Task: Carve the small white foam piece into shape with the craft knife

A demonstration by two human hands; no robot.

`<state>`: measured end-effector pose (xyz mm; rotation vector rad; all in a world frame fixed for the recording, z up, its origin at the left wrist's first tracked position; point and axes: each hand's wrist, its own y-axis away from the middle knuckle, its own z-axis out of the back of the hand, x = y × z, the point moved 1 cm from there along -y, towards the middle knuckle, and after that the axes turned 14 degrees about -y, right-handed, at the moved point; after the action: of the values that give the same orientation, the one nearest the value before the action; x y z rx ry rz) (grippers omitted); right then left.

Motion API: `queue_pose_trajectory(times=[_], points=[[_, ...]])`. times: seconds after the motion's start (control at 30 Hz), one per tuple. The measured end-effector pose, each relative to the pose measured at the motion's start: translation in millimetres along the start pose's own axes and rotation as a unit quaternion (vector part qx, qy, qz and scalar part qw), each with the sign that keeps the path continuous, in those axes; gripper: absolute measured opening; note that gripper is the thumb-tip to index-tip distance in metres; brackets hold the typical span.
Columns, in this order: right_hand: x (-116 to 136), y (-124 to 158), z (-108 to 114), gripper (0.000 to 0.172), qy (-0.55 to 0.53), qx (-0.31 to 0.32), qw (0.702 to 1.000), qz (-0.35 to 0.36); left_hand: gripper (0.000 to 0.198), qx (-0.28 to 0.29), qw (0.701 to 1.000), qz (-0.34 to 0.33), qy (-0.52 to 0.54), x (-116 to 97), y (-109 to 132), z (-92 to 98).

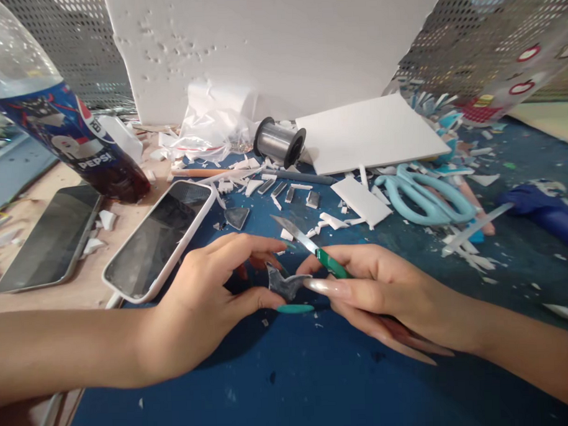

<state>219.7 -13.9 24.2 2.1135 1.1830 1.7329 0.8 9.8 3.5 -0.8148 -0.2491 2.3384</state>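
A small dark grey curved piece with pale edges (286, 286) is pinched between the thumb and fingers of my left hand (217, 296), above the blue mat (289, 374). My right hand (380, 296) is closed around a craft knife with a green handle (331, 263); its silver blade points up and to the left. The long-nailed thumb of that hand meets the right end of the grey piece. Part of the piece is hidden by my left fingers. Just beyond my left hand lies another flat grey piece (237, 218).
White scraps and small grey strips (278, 189) litter the mat beyond my hands. A wire spool (280, 142), white foam board (374, 135) and blue scissors (425, 194) lie farther back. Two phones (159, 239) and a tilted Pepsi bottle (76, 133) are at left.
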Motion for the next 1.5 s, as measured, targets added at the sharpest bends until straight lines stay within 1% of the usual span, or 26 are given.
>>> queue_pose_trajectory(times=[0.1,0.27,0.33,0.43,0.53,0.6,0.67,0.87,0.93,1.0,1.1,1.23,1.3,1.4,1.5], points=[[-0.7,0.0,-0.1,0.029,-0.019,0.004,1.000,0.007,0.039,0.003,1.000,0.005,0.002,-1.1,-1.0,0.7],[0.0,1.2,-1.6,0.028,-0.040,0.021,0.998,0.042,0.031,0.020,1.000,0.009,0.005,0.1,-1.5,0.0],[0.0,1.8,-2.2,0.031,-0.035,0.015,0.998,0.046,0.027,0.025,1.000,-0.001,0.005,-0.3,-1.5,0.5],[-0.9,0.5,-0.4,0.033,-0.010,-0.023,0.997,0.072,0.020,0.025,0.999,-0.036,-0.013,-2.1,-1.4,1.7],[-3.9,-4.1,4.9,0.028,0.011,-0.067,0.989,0.132,0.018,0.017,0.996,-0.074,-0.043,-3.9,-0.9,2.5],[-6.7,-7.1,8.6,0.025,0.017,-0.092,0.981,0.169,0.018,0.015,0.995,-0.084,-0.052,-4.3,-0.6,2.7],[-9.1,-8.4,10.4,0.024,0.020,-0.113,0.974,0.193,0.017,0.017,0.996,-0.075,-0.049,-4.0,-0.6,2.6],[-10.8,-5.3,6.6,0.029,0.065,-0.158,0.962,0.214,0.023,0.043,0.998,-0.031,-0.023,-1.3,-3.9,0.8],[-11.2,-5.6,7.2,0.029,0.091,-0.160,0.960,0.213,0.024,0.048,0.998,-0.025,-0.017,-1.4,-4.4,0.8],[-11.8,-7.2,9.3,0.028,0.110,-0.150,0.959,0.216,0.022,0.058,0.998,-0.037,-0.008,-2.4,-4.2,1.3],[-12.9,-10.4,12.5,0.028,0.120,-0.137,0.957,0.225,0.016,0.076,0.994,-0.078,0.003,-4.7,-3.1,2.4],[-14.9,-12.1,13.3,0.026,0.119,-0.138,0.954,0.238,0.026,0.078,0.990,-0.121,-0.009,-6.2,-2.5,2.5],[-15.4,-12.0,12.6,0.025,0.116,-0.140,0.953,0.241,0.025,0.077,0.989,-0.125,-0.019,-6.3,-2.6,2.0],[-15.1,-11.4,11.6,0.024,0.117,-0.149,0.952,0.240,0.017,0.060,0.990,-0.126,-0.032,-5.9,-2.8,1.7],[-14.1,-11.2,11.2,0.023,0.119,-0.151,0.952,0.237,0.008,0.049,0.994,-0.097,-0.026,-4.1,-3.8,1.6]])
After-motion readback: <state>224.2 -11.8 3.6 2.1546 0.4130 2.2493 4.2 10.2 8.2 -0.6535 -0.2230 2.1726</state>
